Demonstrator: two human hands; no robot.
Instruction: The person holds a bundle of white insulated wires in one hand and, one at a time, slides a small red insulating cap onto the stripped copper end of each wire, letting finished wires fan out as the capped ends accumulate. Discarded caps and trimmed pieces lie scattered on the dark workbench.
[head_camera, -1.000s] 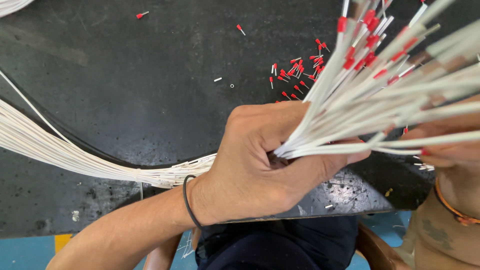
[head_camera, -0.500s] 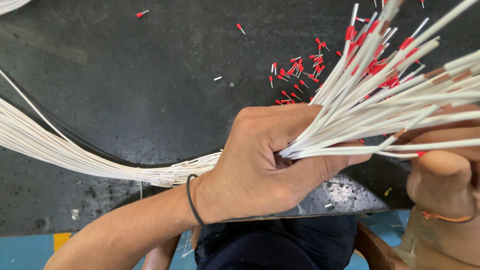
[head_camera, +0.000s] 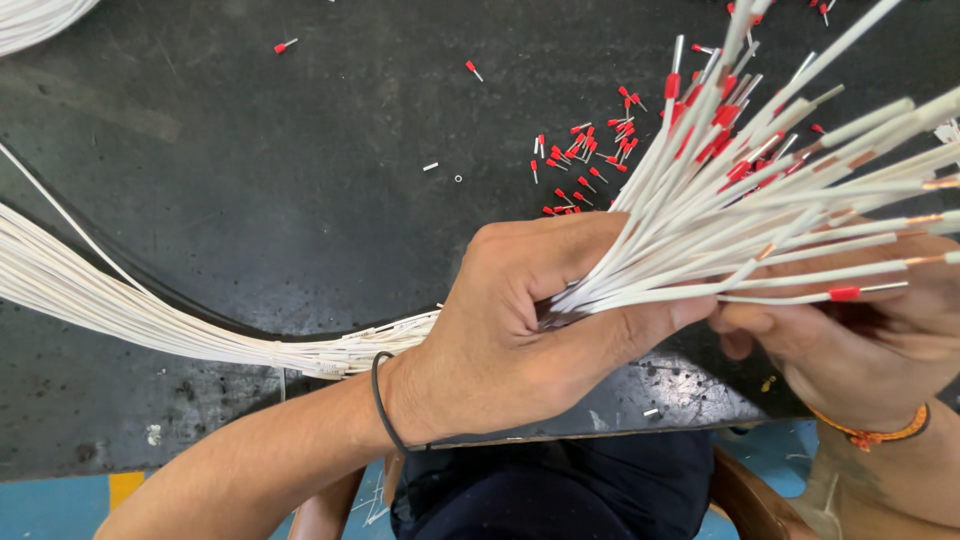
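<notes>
Right hand (head_camera: 850, 340) has risen under the wires (head_camera: 760, 210), pinching one; left hand (head_camera: 520, 330) fists the light, springy bundle.

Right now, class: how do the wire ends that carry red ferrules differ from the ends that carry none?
1. The ferruled wire ends wear a red sleeve with a silver metal tip; the bare wire ends show copper strands.
2. The ferruled wire ends look stiff and neatly capped; the bare wire ends simply stop at stripped insulation.

Shared: both belong to the white bundle that the left hand clasps, fanning out towards the right hand.
</notes>
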